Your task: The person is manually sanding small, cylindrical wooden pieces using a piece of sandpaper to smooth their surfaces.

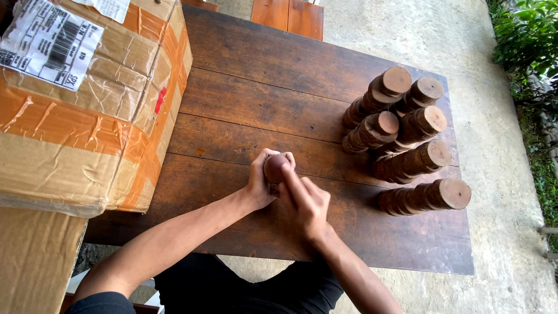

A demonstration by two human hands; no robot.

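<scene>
While both forearms reach in from the near edge, the left hand point(260, 183) and the right hand point(305, 200) meet over the middle of the dark plank desk point(244, 87). Between them stands a short stack of round wooden discs point(275, 168), reddish-brown on top. The left hand's fingers curl closed around its left side, and the right hand lies against its right side with the fingers stretched along it, both gripping it. To the right, well apart from the hands, six taller stacks of similar discs point(407, 139) stand close together. On the left of the desk sits a large cardboard box point(75, 110) bound with orange and clear tape.
</scene>
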